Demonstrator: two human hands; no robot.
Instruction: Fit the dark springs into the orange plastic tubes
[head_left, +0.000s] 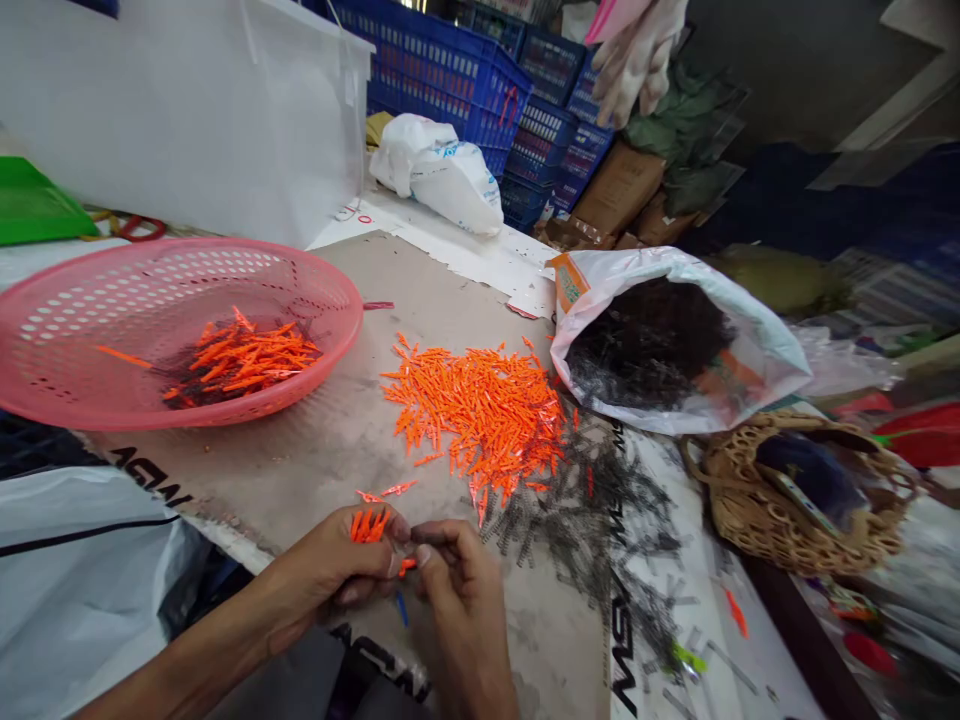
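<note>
My left hand [356, 565] is closed around several small orange plastic pieces [369, 525], their ends showing above the fingers. Close against it, my right hand [459, 570] pinches at one more orange piece [407, 567] between the two hands; whatever else its fingertips hold is too small to make out. A thin blue thing [403, 608] sticks out below the fingers. Just beyond the hands lies a heap of orange pieces [480, 410] on the cardboard [315, 480]. Dark thin springs [592, 510] are scattered to the right of the heap.
A pink perforated basket [330, 300] at the left holds longer orange pieces with dark parts. An open white bag [765, 340] of dark springs lies at the right, beside a woven basket [720, 490]. Behind stand a white bin [187, 110], a white plastic bag [442, 175] and blue crates [442, 70].
</note>
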